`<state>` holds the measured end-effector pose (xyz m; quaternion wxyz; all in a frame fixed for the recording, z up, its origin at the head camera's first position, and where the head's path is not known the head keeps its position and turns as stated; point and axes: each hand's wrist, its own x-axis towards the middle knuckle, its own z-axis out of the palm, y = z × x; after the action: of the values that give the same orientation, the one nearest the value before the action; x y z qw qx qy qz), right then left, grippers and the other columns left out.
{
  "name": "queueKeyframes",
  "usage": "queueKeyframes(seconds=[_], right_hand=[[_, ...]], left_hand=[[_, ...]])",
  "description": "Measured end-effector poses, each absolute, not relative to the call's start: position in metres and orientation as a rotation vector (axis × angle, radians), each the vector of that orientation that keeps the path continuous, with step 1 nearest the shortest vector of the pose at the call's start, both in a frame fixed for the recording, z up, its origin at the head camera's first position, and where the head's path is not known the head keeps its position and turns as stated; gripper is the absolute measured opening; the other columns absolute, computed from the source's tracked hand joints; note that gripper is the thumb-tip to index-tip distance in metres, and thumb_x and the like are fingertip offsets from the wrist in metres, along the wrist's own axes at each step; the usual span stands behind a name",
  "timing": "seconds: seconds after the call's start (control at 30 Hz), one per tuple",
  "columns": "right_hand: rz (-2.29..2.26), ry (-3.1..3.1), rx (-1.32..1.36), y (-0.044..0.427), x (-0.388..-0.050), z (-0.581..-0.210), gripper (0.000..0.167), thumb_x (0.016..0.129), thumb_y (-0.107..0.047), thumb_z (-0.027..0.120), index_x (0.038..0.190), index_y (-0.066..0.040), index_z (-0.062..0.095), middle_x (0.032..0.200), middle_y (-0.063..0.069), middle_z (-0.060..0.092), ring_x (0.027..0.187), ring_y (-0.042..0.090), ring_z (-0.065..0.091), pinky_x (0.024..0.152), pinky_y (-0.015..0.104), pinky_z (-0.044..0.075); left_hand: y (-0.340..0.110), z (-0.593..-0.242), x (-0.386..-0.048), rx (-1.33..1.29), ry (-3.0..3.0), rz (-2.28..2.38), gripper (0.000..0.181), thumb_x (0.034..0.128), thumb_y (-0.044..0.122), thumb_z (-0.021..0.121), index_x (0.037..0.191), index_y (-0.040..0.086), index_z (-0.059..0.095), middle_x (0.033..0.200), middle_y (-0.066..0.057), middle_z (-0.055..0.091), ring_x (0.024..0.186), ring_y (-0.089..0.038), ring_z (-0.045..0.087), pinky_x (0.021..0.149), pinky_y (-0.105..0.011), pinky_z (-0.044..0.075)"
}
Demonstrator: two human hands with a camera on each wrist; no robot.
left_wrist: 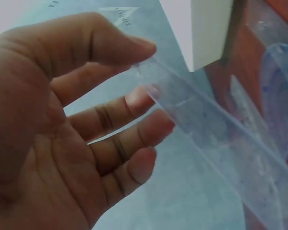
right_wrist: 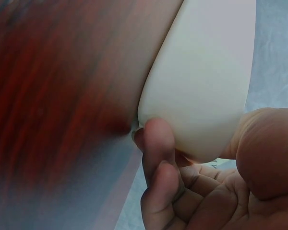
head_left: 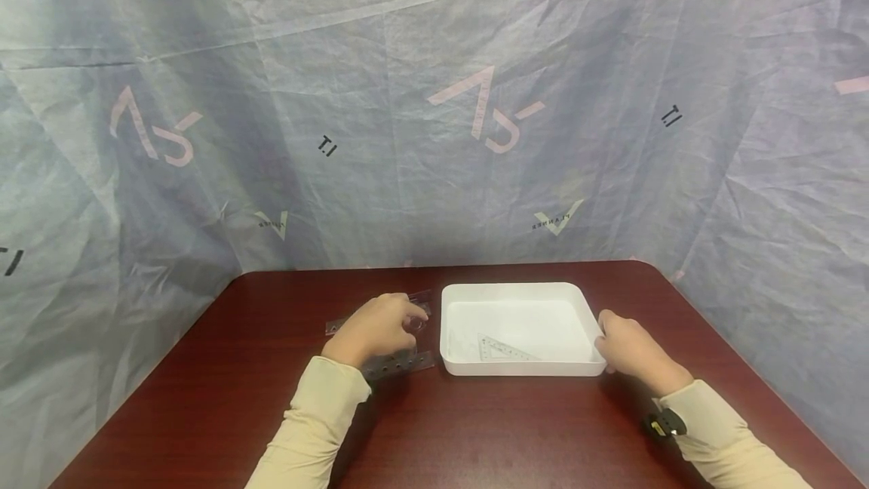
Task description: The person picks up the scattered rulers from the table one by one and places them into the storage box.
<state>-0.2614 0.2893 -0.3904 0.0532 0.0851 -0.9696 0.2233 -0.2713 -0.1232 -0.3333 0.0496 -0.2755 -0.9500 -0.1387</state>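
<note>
My left hand [head_left: 377,329], near the middle of the table, pinches one end of a clear plastic ruler [left_wrist: 197,115] between thumb and fingertips. Under and around that hand lie more clear pieces: a strip with holes [head_left: 400,365], and a curved piece like a protractor [left_wrist: 280,91] in the left wrist view. Just right of them is a white tray [head_left: 521,370], with a clear triangular set square [head_left: 486,348] lying inside near its front wall. At the tray's right side, my right hand [head_left: 633,349] grips the wall, fingers against the outside and underside.
A dark red wooden table [head_left: 475,429] carries everything. Grey printed cloth [head_left: 380,96] hangs behind it and along both sides. A small dark device [head_left: 665,422] sits at the right cuff.
</note>
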Motion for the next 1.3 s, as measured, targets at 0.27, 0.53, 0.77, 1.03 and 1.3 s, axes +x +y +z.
queueKeyframes(seconds=[0.27, 0.53, 0.77, 1.03, 1.3], right_hand=[[0.682, -2.943, 0.252, 0.290, -0.261, -0.390, 0.004, 0.084, -0.002, 0.050, 0.088, -0.001, 0.048, 0.065, 0.006, 0.052, 0.050, 0.016, 0.054, 0.054, 0.033, 0.043], [0.662, -2.943, 0.255, 0.291, -0.264, -0.394, 0.005, 0.084, -0.002, 0.050, 0.088, 0.000, 0.048, 0.063, 0.005, 0.053, 0.049, 0.016, 0.054, 0.054, 0.033, 0.043], [0.662, -2.946, 0.256, 0.291, -0.265, -0.394, 0.006, 0.084, -0.002, 0.050, 0.089, 0.000, 0.048, 0.064, 0.005, 0.053, 0.049, 0.015, 0.055, 0.054, 0.033, 0.043], [0.669, -2.941, 0.257, 0.290, -0.264, -0.393, 0.006, 0.084, -0.002, 0.050, 0.089, 0.000, 0.049, 0.065, 0.005, 0.053, 0.049, 0.015, 0.055, 0.054, 0.033, 0.044], [0.675, -2.935, 0.259, 0.290, -0.263, -0.394, 0.005, 0.084, -0.001, 0.051, 0.088, 0.000, 0.048, 0.065, 0.006, 0.053, 0.049, 0.015, 0.054, 0.054, 0.033, 0.044]], left_hand=[[-0.124, -0.312, -0.260, -0.820, -2.764, -0.501, 0.041, 0.0753, 0.009, 0.071, 0.114, 0.021, 0.075, 0.085, 0.006, 0.058, 0.075, -0.008, 0.051, 0.068, -0.028, 0.046], [-0.125, -0.304, -0.255, -0.827, -2.612, -0.509, 0.043, 0.0756, 0.010, 0.072, 0.116, 0.023, 0.074, 0.085, 0.011, 0.054, 0.076, -0.009, 0.054, 0.067, -0.027, 0.046], [-0.128, -0.300, -0.252, -0.804, -2.530, -0.560, 0.044, 0.0775, 0.008, 0.072, 0.119, 0.021, 0.072, 0.093, 0.007, 0.059, 0.079, -0.015, 0.057, 0.065, -0.028, 0.045], [-0.132, -0.296, -0.252, -0.859, -2.350, -0.704, 0.040, 0.0764, 0.000, 0.074, 0.114, 0.016, 0.070, 0.091, 0.002, 0.061, 0.078, -0.012, 0.059, 0.068, -0.027, 0.050], [-0.131, -0.296, -0.253, -0.878, -2.228, -0.753, 0.037, 0.0766, -0.002, 0.074, 0.110, 0.013, 0.067, 0.091, 0.004, 0.058, 0.081, -0.011, 0.058, 0.070, -0.027, 0.050]])
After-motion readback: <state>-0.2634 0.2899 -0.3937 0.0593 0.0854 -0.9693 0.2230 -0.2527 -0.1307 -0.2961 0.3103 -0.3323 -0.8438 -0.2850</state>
